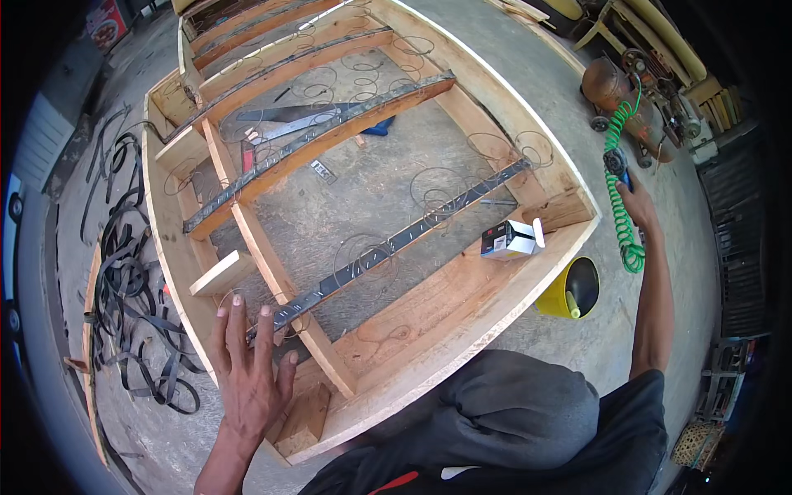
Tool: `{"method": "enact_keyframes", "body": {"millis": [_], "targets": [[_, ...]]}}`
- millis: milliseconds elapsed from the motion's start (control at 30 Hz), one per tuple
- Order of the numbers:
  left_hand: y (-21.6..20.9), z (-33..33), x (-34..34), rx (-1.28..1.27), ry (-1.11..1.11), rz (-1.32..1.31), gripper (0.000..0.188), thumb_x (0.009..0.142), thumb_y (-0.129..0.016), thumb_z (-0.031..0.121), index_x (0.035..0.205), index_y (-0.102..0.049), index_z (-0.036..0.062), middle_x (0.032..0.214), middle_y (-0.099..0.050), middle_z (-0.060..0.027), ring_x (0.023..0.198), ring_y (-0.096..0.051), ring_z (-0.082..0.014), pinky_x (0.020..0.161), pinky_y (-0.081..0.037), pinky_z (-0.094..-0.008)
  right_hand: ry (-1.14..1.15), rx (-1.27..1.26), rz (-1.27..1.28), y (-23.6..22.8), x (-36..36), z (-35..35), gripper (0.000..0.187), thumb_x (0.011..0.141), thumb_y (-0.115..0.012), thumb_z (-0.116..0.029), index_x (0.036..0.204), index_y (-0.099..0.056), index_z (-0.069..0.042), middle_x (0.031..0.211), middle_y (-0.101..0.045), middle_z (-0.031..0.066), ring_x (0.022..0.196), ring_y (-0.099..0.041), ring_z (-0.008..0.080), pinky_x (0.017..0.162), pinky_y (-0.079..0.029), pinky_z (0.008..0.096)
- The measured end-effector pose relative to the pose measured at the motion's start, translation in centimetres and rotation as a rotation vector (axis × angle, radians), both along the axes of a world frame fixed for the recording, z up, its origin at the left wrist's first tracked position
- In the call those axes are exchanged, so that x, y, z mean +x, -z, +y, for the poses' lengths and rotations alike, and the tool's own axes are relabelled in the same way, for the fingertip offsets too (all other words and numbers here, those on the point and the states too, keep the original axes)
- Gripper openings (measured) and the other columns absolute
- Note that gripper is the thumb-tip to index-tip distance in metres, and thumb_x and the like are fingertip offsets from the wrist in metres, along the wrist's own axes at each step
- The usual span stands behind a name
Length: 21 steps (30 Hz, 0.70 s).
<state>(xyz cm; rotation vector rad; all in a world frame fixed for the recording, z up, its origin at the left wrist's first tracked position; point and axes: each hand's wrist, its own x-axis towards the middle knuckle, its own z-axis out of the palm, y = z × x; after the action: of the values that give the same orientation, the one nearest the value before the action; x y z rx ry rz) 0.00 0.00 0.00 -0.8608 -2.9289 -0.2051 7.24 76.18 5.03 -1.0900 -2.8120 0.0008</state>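
Note:
My left hand (pixel 249 371) is open, palm down and fingers spread, over the near left part of a wooden seat frame (pixel 495 318). Its fingertips lie by the end of a black strap (pixel 363 262), stapled along a slat. Thin wire coil springs (pixel 437 196) stand on this strap and on the other slats. Out to the right, beyond the frame, my right hand (pixel 637 205) is closed round the blue grip of a dark tool (pixel 615 162), seemingly an air stapler. A green coiled air hose (pixel 619 128) hangs about it. The tool's nose is hard to make out.
A small printed box (pixel 510 239) sits on the frame's near right edge. Beside it on the floor stands a yellow bucket (pixel 551 299). Black rubber straps (pixel 132 289) lie heaped at left. A handsaw (pixel 297 124) lies inside the frame. An air compressor (pixel 606 85) stands far right.

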Motion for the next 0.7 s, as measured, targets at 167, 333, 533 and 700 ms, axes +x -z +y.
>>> {"method": "enact_keyframes", "body": {"millis": [167,333,533,700], "targets": [[0.3,-0.8,-4.8,0.028,0.044,0.203,0.056,0.099,-0.062,0.022,0.15,-0.047,0.0057,0.158,-0.038,-0.0233,0.148,-0.031,-0.0429,0.12,-0.026,-0.0541,0.199,-0.459,0.096,11.7,5.5,6.0,0.062,0.099,-0.061,-0.027,0.156,-0.044,-0.008,0.083,-0.062,0.007,0.069,-0.058,0.0156,0.066,-0.053,0.0349],[1.0,-6.0,-11.8,0.294,-0.377,0.212,0.05,0.104,-0.057,0.021,0.148,-0.049,0.0014,0.152,-0.047,-0.0225,0.142,-0.039,-0.04,0.119,-0.03,-0.0486,0.132,-0.689,-0.081,19.5,8.4,6.5,0.055,0.096,-0.065,-0.028,0.146,-0.057,-0.006,0.099,-0.072,0.0099,0.081,-0.069,0.0248,0.077,-0.056,0.0396],[6.0,-15.1,-18.1,0.49,-0.883,-0.051,0.058,0.107,-0.05,0.041,0.146,-0.05,-0.0026,0.145,-0.053,-0.0239,0.132,-0.052,-0.0361,0.111,-0.038,-0.0449,0.097,-0.112,0.514,8.8,0.1,-1.8,0.029,0.097,-0.06,-0.022,0.113,-0.073,-0.001,0.094,-0.074,0.021,0.09,-0.074,0.0292,0.083,-0.055,0.0395],[10.6,-17.1,-20.1,0.739,-0.858,-0.325,0.07,0.108,-0.034,0.055,0.142,-0.056,-0.0016,0.139,-0.062,-0.0238,0.126,-0.06,-0.0342,0.104,-0.044,-0.0405,-0.647,-0.396,-0.247,4.2,-8.6,-15.0,0.027,0.094,-0.062,-0.017,0.116,-0.071,-0.002,0.108,-0.072,0.0216,0.103,-0.07,0.0344,0.088,-0.054,0.0406]]}}
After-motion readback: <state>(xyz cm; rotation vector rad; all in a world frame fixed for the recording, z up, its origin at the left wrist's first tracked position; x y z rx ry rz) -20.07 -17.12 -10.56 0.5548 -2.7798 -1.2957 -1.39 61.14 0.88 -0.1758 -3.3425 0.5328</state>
